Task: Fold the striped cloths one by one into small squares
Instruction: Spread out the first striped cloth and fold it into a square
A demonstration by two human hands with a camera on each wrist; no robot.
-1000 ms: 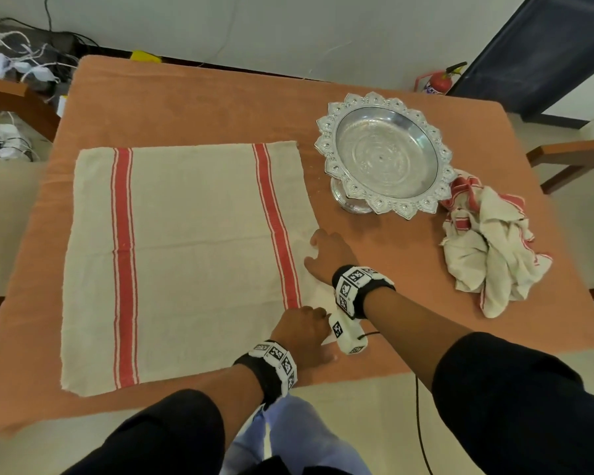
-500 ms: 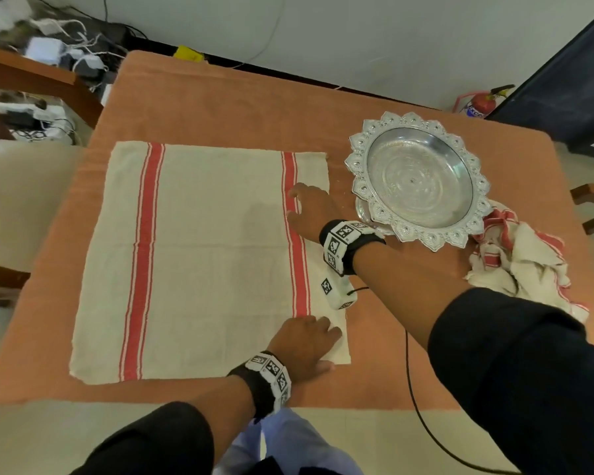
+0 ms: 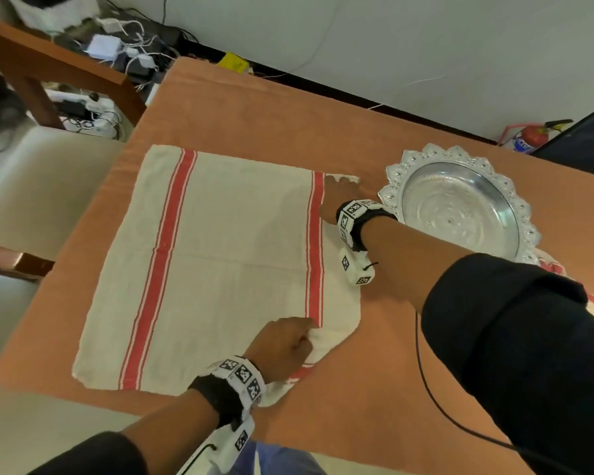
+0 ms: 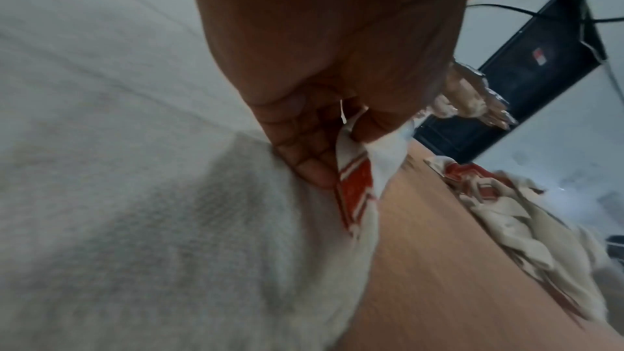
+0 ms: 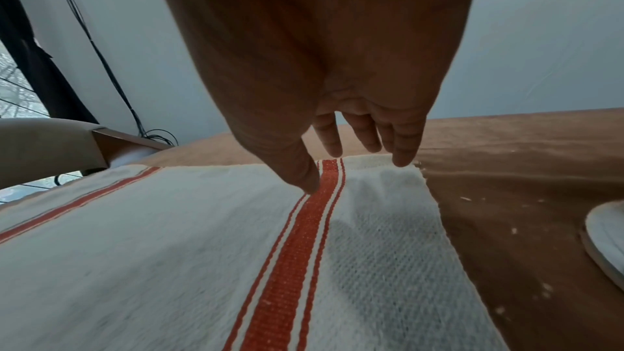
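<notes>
At cloth's (image 3: 227, 262) near corner, left hand (image 3: 282, 347) now pinching it, right hand (image 3: 340, 197) reached farther, flat.

silver tray (image 3: 395, 186) on orange table (image 3: 254, 111) | fire ext. (image 3: 528, 138) by wall (far right) | cables (image 3: 124, 60) far left

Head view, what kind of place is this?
Probably a room in a home or small office: an orange-covered table with wooden chairs, a floor tangle of chargers and cables, and a fire extinguisher by the wall.

An orange-covered table (image 3: 261, 108) carries a spread striped cloth (image 3: 234, 262), a silver tray (image 3: 460, 204) and a crumpled cloth (image 4: 513, 212).
</notes>
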